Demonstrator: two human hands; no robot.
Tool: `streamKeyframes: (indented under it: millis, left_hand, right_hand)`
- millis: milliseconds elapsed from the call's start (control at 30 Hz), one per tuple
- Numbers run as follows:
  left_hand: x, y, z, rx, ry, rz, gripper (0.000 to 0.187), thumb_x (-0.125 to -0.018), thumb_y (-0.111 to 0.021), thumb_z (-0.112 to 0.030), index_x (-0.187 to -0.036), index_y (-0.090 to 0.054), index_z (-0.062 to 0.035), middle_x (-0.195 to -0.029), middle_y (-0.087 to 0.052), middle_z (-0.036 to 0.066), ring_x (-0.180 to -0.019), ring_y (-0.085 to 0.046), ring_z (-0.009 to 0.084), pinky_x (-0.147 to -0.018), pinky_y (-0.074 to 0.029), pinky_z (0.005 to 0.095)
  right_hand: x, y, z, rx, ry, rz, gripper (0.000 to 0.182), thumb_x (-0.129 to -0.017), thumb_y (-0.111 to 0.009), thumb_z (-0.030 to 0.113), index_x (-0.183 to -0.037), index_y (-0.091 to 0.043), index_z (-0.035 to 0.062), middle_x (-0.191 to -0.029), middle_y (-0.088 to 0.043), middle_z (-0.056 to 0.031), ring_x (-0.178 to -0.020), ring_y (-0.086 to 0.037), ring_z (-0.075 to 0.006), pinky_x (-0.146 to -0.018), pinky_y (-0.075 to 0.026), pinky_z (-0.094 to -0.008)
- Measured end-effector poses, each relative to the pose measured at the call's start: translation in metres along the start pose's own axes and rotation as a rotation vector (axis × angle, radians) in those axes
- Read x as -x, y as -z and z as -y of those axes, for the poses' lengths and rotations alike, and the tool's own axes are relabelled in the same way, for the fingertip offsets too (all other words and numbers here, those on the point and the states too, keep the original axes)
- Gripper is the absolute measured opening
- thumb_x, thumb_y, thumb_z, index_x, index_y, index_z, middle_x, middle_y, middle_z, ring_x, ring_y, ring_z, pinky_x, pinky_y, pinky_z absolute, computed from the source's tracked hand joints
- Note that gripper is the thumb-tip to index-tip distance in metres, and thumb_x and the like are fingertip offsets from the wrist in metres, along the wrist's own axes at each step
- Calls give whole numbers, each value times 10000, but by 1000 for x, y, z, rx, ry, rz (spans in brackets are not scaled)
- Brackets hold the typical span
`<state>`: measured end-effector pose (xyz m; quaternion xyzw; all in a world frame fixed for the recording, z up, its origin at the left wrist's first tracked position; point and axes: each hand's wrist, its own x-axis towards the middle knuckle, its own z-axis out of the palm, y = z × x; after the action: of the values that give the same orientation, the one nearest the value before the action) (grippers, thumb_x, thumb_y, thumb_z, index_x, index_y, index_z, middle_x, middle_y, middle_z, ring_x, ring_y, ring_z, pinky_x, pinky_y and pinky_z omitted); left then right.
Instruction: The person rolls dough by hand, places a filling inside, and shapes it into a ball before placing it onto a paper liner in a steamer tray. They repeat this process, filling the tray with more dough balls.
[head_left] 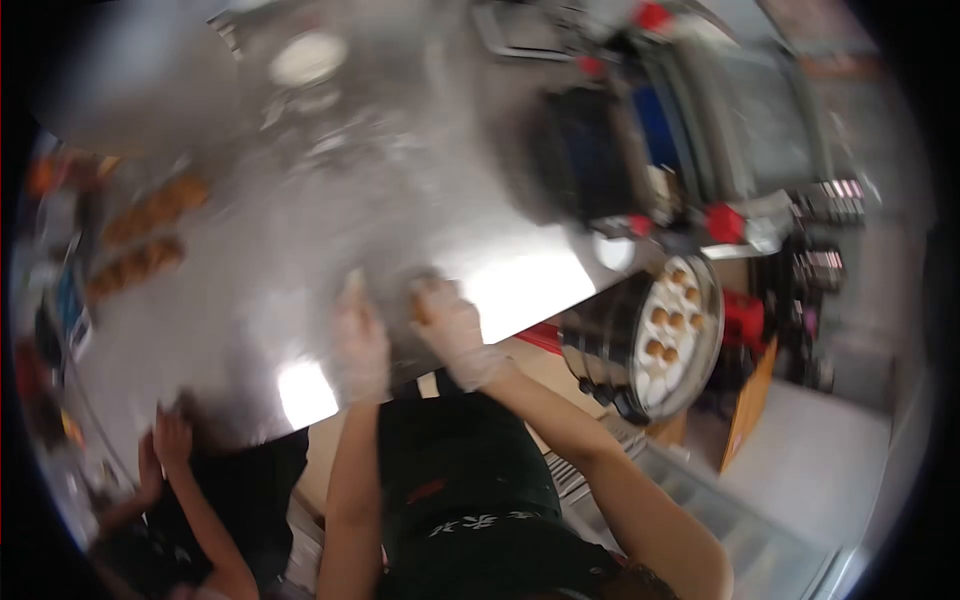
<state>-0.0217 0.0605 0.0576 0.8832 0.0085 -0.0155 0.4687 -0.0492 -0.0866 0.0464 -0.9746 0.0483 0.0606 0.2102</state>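
Observation:
Motion blurs the view. Above the steel table (250, 330), my left hand (362, 345), in a clear plastic glove, points away from me. At its fingertips is a small pale piece that looks like dough (355, 282). My right hand (455, 322), gloved too, is to its right with fingers curled round a brown ball (417, 303), partly hidden by the fingers. The two hands are a short gap apart. Off the table's right edge, a round steamer (712, 340) holds white pieces and several brown balls (660, 318).
Two rows of brown lumps (155, 212) lie at the table's left. A pale round mass (308, 60) and white flour smears (345, 140) are toward the far side. Dark containers (590, 150) stand at the right. Another person's hands (170, 440) rest at the lower-left table edge.

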Motion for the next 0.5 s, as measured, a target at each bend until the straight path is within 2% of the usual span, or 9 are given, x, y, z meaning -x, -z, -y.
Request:
streamKeyframes:
  millis: [33,67,133,200,233,300,400,500]
  left_hand:
    - [2,-10,12,-2,-39,-21,393,-1025,-523,-78,-1412,-574,-29,-1365,-612,199,-1293,-561,357,-1127,-429,430]
    - [3,-23,28,28,-51,-46,387,-1012,-521,-57,-1389,-587,0,-1349,-621,209,-1255,-579,365,-1104,-435,442]
    - [-1,-36,55,-96,-306,-175,393,-971,-528,-2,-1354,-617,10,-1291,-650,208,-1155,-606,360,-1020,-466,441]
    - [1,-33,39,-199,-205,-68,419,-948,-514,15,-1355,-613,14,-1294,-644,223,-1158,-607,370,-1019,-473,443]
    - [1,-31,29,-267,-171,-11,438,-931,-506,26,-1355,-613,13,-1305,-639,229,-1159,-608,377,-1010,-481,451]
    - [-3,-34,37,-394,-387,-67,464,-911,-498,36,-1361,-607,12,-1312,-633,237,-1162,-606,384,-998,-491,463]
    - [1,-39,13,-557,-280,-40,509,-896,-503,24,-1394,-595,-34,-1324,-632,216,-1167,-603,390,-981,-498,483]
    - [3,-44,21,-774,-320,-85,533,-904,-514,-6,-1426,-581,-92,-1344,-629,185,-1164,-604,384,-982,-499,478]
  right_hand:
    - [6,-3,-8,-55,10,-57,482,-785,-788,209,-1205,-588,82,-1179,-605,-114,-1119,-612,-313,-809,-593,-430]
    - [7,22,-3,-87,-30,-45,490,-782,-791,206,-1211,-590,82,-1182,-604,-118,-1122,-613,-315,-824,-589,-430]
    - [21,65,-13,-176,-79,-76,517,-775,-799,203,-1234,-591,87,-1194,-603,-122,-1133,-614,-318,-852,-583,-428]
    - [43,86,-41,-293,-95,-167,557,-767,-809,200,-1268,-589,98,-1213,-602,-124,-1149,-612,-323,-878,-578,-423]
    - [56,100,-62,-304,-149,-216,577,-761,-817,198,-1282,-586,104,-1224,-603,-125,-1156,-609,-328,-888,-574,-424]
    - [100,133,-116,-326,-248,-301,619,-748,-831,194,-1309,-581,116,-1247,-603,-127,-1170,-601,-337,-910,-568,-425]
    - [171,176,-208,-241,-473,-407,664,-735,-845,182,-1338,-571,123,-1245,-611,-138,-1159,-602,-346,-935,-553,-440]
    - [250,173,-302,-49,-711,-462,671,-722,-856,180,-1330,-579,115,-1242,-611,-146,-1147,-608,-349,-959,-527,-456]
